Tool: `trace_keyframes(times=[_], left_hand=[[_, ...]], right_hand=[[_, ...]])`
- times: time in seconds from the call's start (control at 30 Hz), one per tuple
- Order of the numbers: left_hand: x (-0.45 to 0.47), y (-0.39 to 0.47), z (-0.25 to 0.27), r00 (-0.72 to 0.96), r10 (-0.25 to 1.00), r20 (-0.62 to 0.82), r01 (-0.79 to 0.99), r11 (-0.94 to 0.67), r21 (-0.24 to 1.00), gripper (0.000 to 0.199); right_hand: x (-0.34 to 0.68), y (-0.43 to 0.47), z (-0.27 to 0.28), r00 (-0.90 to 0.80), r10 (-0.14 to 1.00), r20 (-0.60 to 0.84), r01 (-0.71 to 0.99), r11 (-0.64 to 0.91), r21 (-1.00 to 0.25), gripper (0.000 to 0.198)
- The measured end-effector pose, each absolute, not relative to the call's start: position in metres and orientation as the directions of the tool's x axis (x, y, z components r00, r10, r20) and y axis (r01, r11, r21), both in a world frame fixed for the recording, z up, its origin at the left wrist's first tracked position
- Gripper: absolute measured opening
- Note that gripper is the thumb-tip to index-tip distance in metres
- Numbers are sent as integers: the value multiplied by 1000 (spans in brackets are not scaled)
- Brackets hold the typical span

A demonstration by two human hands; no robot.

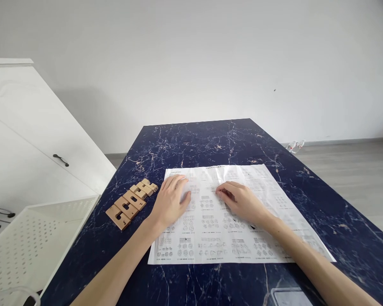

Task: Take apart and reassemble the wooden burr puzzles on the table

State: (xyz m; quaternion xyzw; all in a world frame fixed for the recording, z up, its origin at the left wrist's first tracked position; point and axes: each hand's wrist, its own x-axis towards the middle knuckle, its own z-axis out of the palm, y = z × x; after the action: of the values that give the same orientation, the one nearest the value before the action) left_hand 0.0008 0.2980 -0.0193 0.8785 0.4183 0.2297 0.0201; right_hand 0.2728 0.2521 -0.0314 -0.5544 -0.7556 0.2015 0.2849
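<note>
A large white sheet of paper (210, 231), printed with rows of small diagrams and creased by folds, lies on the dark blue marble-patterned table. My left hand (171, 196) rests palm down on its left part, fingers stretched out and slightly apart, holding nothing. On the middle of the sheet sits my right hand (239, 199), its fingers curled in and thumb near the index finger; no object shows in them. Left of my left hand, several flat wooden puzzle pieces (126, 207) with notches, slots and numbers lie in a slanting row, apart from the hand.
The table (197, 146) reaches toward a pale wall. At left stand a white cabinet (41, 119) with dark handles and a white perforated tray or drawer (22, 242). A clear flat case (290, 296) lies at the near edge. A small clear item (295, 146) shows past the right edge.
</note>
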Motion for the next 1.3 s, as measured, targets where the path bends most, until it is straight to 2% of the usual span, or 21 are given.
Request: trace_keyframes(times=[0.3,0.47,0.73,1.03,1.3], left_hand=[[-29,322,-14,345,820,457,908,-415,59,45],[-49,336,-12,192,898,396,975,-220,27,67],[-53,331,-6,94,937,336,995,-78,-59,86],[-54,330,-1,18,953,303,994,17,-112,77],[-59,332,2,-5,946,324,999,16,-31,64]], right_hand=[[273,252,-31,-231,953,196,699,302,-648,27],[274,252,-32,-227,954,197,703,300,-645,26],[274,251,-30,-229,954,192,699,299,-649,26],[274,251,-30,-227,952,204,701,305,-644,26],[274,251,-29,-233,953,193,702,302,-645,27]])
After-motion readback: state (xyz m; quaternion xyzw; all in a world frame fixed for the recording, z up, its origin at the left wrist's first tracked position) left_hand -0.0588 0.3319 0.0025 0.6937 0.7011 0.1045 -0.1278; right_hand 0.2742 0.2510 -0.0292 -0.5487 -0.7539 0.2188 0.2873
